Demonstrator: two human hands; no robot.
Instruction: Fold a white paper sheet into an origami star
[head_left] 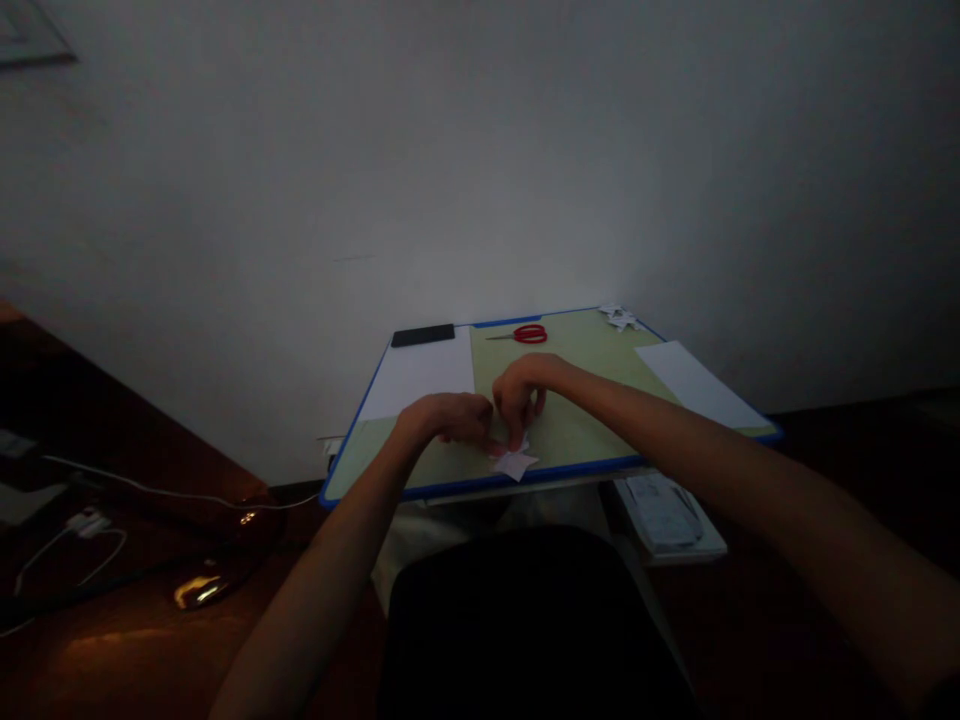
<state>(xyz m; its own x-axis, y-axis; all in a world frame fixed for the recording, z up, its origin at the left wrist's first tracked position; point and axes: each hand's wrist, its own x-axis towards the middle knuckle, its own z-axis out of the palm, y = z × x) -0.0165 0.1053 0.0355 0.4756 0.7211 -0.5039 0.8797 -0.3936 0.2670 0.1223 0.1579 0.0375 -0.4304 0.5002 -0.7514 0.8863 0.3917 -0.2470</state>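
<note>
A small piece of folded white paper (515,465) with pointed corners lies at the near edge of the light green table (585,425). My left hand (465,418) comes in from the left with curled fingers, its fingertips on the paper's left side. From above, my right hand (519,398) bends down with its fingers closed together and the tips on the paper's upper part. Both hands hide part of the folds. Beyond them lie scissors (529,334) with red handles, blades pointing left.
White sheets lie at the left (420,372) and right (701,385) of the table. A dark flat object (423,336) rests at the back left. Small folded paper pieces (621,318) are heaped at the back right. Papers (664,510) sit on a lower shelf; a white cable (180,492) hangs at left.
</note>
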